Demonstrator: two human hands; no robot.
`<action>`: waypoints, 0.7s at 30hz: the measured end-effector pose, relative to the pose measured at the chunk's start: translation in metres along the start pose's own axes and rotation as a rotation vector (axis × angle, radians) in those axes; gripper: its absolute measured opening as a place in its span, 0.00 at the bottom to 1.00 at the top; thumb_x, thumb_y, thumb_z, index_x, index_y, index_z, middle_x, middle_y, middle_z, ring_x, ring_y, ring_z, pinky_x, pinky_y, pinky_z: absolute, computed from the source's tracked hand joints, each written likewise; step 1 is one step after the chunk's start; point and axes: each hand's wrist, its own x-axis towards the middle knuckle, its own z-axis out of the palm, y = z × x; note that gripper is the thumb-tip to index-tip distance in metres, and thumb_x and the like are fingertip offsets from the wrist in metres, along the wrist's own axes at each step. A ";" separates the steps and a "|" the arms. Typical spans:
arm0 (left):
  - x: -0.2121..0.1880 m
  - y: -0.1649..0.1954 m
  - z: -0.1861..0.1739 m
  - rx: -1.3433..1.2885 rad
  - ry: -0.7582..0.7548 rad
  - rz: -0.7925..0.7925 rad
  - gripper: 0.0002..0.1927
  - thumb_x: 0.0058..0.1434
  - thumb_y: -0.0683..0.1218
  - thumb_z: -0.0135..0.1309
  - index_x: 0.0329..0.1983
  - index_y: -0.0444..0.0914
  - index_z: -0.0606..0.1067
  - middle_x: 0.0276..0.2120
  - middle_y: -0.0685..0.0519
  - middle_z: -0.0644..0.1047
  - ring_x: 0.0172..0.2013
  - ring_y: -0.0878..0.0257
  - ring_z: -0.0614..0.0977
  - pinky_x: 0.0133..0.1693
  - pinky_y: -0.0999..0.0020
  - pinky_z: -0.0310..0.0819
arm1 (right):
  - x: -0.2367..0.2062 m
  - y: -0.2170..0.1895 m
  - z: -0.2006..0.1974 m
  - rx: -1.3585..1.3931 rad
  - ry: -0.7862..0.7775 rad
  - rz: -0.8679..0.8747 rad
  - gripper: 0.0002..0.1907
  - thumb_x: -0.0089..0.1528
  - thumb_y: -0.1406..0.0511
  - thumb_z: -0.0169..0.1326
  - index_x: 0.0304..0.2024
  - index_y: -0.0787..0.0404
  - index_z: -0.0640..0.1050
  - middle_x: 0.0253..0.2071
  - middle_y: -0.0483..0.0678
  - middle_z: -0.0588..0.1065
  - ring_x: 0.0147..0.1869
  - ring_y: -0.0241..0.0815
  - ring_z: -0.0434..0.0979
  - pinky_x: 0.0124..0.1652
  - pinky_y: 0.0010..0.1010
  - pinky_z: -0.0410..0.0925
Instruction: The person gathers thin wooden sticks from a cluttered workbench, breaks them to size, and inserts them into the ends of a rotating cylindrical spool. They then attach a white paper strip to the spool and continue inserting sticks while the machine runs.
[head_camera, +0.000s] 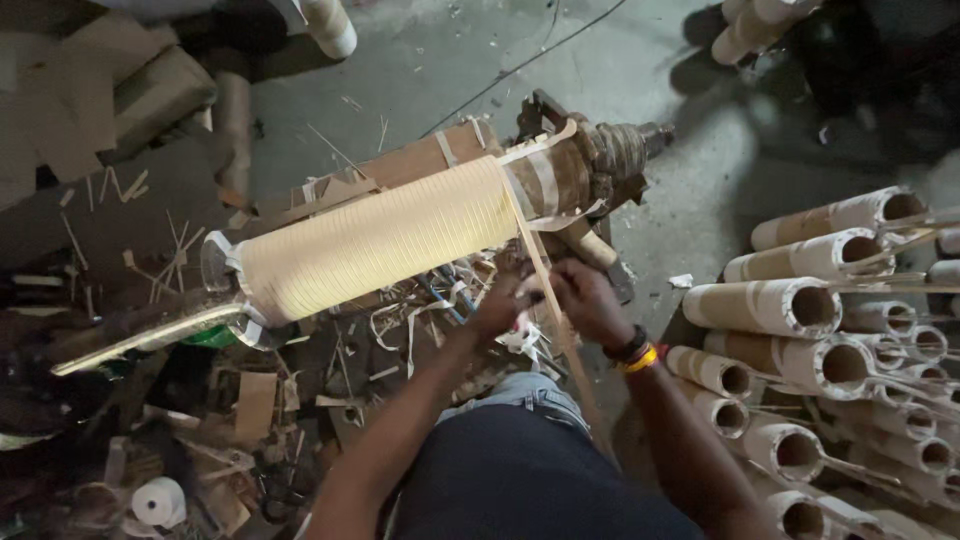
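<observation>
— What do the hands have?

— Both are closed on one thin wooden strip (545, 275). The left hand (508, 305) pinches it from the left, the right hand (588, 300) grips it from the right, just beside the other. The strip slants from the near side, by the person's knee, up to the right end of the pale yellow ribbed roll (375, 240).

— And the roll?

— It lies tilted across the middle on a shaft, its left end near a metal bracket (222, 268), its right end against a taped brown cardboard section (545, 180) and the dark machine head (625, 145) beyond.

— Any containers?

— Only hollow cardboard tubes (790, 305), stacked on the right with open ends facing near. Several have thin sticks poking out of them; I cannot tell what else is inside.

— What crowds the place?

— Scraps of cardboard and tape strips (410, 320) litter the floor under the roll. A small white paper roll (160, 500) sits near left. More tubes (750, 25) stand far right, and a cable (520, 65) runs over the concrete floor.
</observation>
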 end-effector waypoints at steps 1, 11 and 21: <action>0.005 0.003 -0.003 -0.266 0.000 -0.110 0.26 0.67 0.47 0.56 0.67 0.33 0.70 0.64 0.40 0.71 0.63 0.50 0.73 0.64 0.55 0.68 | 0.004 -0.017 -0.006 0.077 0.004 0.093 0.10 0.69 0.63 0.52 0.43 0.64 0.77 0.29 0.51 0.76 0.29 0.42 0.73 0.29 0.34 0.68; 0.005 0.085 -0.072 0.387 0.057 -0.684 0.32 0.61 0.62 0.58 0.54 0.31 0.75 0.46 0.39 0.79 0.46 0.53 0.83 0.48 0.58 0.77 | 0.034 -0.033 -0.010 0.377 0.075 0.235 0.12 0.70 0.62 0.50 0.41 0.66 0.76 0.32 0.44 0.77 0.31 0.31 0.75 0.31 0.25 0.70; -0.017 0.132 -0.093 -0.161 -0.009 -0.777 0.26 0.64 0.61 0.55 0.51 0.35 0.75 0.34 0.51 0.78 0.32 0.62 0.76 0.33 0.65 0.69 | 0.039 -0.047 -0.007 0.011 0.312 -0.003 0.10 0.68 0.64 0.54 0.41 0.67 0.77 0.28 0.48 0.75 0.29 0.34 0.74 0.32 0.30 0.68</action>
